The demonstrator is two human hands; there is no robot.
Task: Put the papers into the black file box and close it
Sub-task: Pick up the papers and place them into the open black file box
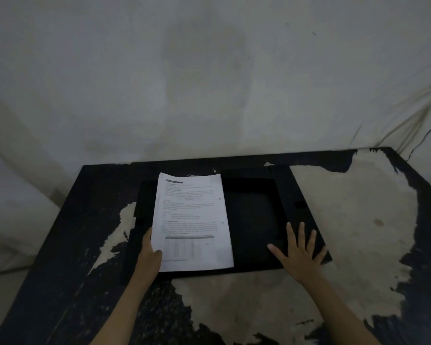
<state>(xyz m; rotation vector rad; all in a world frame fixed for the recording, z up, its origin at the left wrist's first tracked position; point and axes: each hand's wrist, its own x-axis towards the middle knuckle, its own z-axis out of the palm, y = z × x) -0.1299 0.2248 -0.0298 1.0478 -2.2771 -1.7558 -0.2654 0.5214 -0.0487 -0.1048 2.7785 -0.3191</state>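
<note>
A black file box (254,220) lies opened flat across the middle of the table. A stack of white printed papers (192,220) rests on its left half. My left hand (149,255) grips the stack's lower left edge, thumb on top of the sheets. My right hand (299,252) lies flat with its fingers spread on the lower right part of the box's right half, holding nothing. The right half shows a recessed dark panel with nothing on it.
The table (346,220) is black with large worn pale patches on the right and front. A stained wall stands right behind it. Thin cables (408,125) hang at the wall's right side, near the table's back right corner.
</note>
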